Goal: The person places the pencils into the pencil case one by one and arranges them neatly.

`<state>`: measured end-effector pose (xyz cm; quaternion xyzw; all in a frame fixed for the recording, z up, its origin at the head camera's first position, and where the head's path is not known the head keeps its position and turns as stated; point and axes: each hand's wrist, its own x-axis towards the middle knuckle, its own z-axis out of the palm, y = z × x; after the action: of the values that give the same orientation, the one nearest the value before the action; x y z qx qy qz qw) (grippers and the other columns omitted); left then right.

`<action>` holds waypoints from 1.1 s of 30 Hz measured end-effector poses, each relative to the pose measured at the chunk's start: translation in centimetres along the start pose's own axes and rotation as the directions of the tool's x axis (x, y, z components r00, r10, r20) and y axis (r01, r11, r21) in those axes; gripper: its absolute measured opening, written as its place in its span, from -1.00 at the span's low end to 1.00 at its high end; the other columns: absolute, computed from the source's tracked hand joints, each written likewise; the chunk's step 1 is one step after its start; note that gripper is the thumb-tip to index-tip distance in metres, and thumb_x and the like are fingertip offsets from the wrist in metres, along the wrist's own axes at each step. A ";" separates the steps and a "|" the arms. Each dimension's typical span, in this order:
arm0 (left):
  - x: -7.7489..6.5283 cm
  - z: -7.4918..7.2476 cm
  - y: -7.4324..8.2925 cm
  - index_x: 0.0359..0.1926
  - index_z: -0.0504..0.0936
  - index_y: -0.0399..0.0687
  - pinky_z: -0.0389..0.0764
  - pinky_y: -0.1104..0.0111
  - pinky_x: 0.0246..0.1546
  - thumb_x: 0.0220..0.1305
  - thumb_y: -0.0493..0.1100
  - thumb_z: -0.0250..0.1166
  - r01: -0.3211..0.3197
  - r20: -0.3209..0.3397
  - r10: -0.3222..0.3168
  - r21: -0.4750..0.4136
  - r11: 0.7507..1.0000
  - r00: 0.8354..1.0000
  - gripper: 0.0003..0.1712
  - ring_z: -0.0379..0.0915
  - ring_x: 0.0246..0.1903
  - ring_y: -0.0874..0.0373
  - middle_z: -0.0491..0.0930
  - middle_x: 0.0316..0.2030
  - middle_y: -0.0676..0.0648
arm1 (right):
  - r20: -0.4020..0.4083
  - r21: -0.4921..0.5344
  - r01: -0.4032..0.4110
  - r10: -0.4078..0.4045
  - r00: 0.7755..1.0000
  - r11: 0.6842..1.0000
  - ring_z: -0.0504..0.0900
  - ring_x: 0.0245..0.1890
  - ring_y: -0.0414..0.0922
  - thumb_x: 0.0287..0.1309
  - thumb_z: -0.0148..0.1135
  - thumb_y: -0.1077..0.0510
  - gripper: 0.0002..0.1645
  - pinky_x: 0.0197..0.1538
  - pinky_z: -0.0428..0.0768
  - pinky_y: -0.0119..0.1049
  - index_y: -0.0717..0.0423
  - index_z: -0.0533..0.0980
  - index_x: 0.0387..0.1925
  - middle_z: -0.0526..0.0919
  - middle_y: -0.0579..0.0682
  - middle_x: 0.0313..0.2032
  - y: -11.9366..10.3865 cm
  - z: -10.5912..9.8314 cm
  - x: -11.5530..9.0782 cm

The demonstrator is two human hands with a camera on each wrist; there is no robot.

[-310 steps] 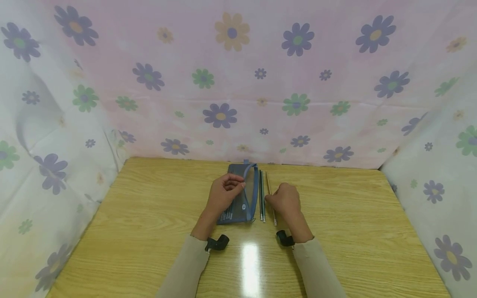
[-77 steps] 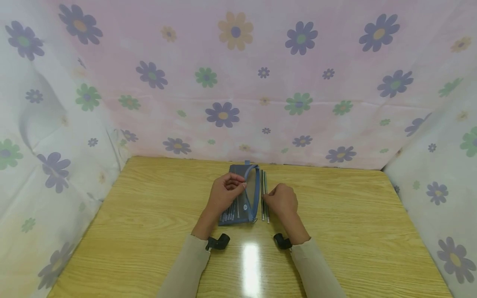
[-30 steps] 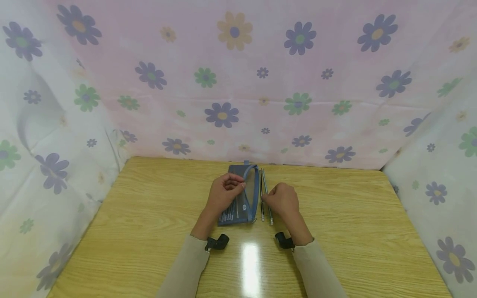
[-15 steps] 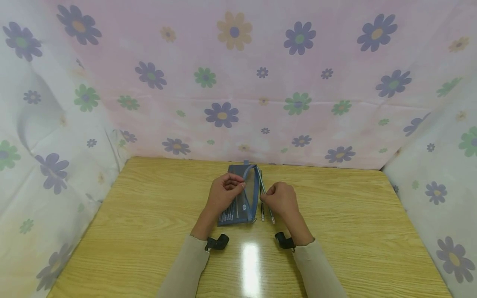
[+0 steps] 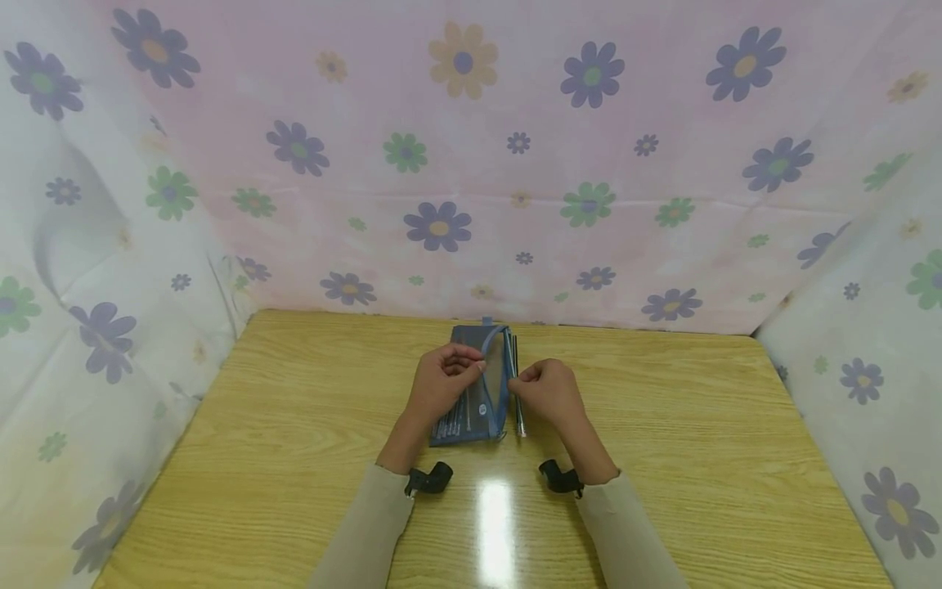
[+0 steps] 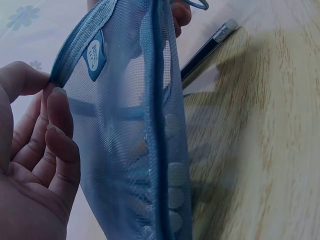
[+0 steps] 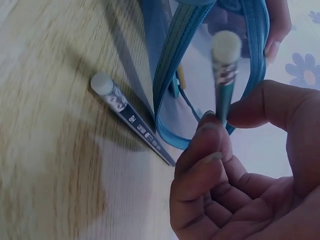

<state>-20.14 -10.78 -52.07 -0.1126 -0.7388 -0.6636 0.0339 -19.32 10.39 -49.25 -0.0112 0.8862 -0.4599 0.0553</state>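
Note:
A blue mesh pencil case (image 5: 487, 421) lies on the table with its zip open toward the right. My left hand (image 5: 440, 383) pinches the zipped edge of its mouth between thumb and forefinger. Through the mesh (image 6: 110, 135), several pale round eraser ends show at the near end. My right hand (image 5: 548, 393) pinches a green pencil (image 7: 224, 80) with a white eraser, close below its metal band. The pencil points into the open mouth of the case, its far end hidden. A black HB pencil (image 7: 132, 119) with a white eraser lies on the table beside the case.
The wood-grain table (image 5: 699, 458) runs back to a flowered cloth (image 5: 515, 123), which also hangs at both sides. A small black camera mount (image 5: 430, 478) sits on the left wrist, another camera mount (image 5: 561, 477) on the right.
The wooden-coloured pencil once beside my right hand has left the table. The green pencil was picked up, tilted and moved left to the case mouth. My left hand has kept its place.

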 end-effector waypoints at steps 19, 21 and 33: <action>0.0 0.0 0.0 -0.08 0.77 -0.29 0.59 0.45 -0.32 0.41 -0.27 0.43 -0.001 0.004 0.001 -0.002 1.000 1.000 -0.84 0.62 -0.33 0.15 0.71 -0.24 -0.24 | 0.070 0.324 -0.131 0.114 0.991 0.937 0.70 -0.47 -0.05 0.23 0.28 0.27 -0.78 -0.29 0.76 -0.10 0.39 0.71 -0.23 0.73 0.16 -0.44 -0.4 0.9 0.2; 0.0 0.0 0.0 -0.07 0.77 -0.28 0.60 0.45 -0.32 0.41 -0.27 0.43 -0.004 0.006 0.004 -0.003 1.000 1.000 -0.84 0.62 -0.32 0.15 0.71 -0.24 -0.23 | 0.072 0.328 -0.139 0.122 0.990 0.934 0.70 -0.47 -0.04 0.24 0.28 0.28 -0.79 -0.30 0.75 -0.11 0.38 0.71 -0.23 0.73 0.16 -0.44 -0.4 1.0 0.2; 0.2 0.0 -0.5 -0.09 0.78 -0.22 0.62 0.42 -0.32 0.38 -0.27 0.45 -0.019 0.002 0.019 0.004 1.000 1.000 -0.86 0.64 -0.31 0.14 0.72 -0.27 -0.11 | 0.054 0.341 -0.129 0.117 0.992 0.931 0.70 -0.49 -0.05 0.29 0.30 0.28 -0.82 -0.31 0.76 -0.12 0.37 0.71 -0.26 0.71 0.17 -0.46 -0.2 1.7 0.3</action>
<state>-20.40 -10.80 -52.58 -0.1203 -0.7391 -0.6615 0.0396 -19.42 8.90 -50.05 0.0466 0.7903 -0.6028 0.0995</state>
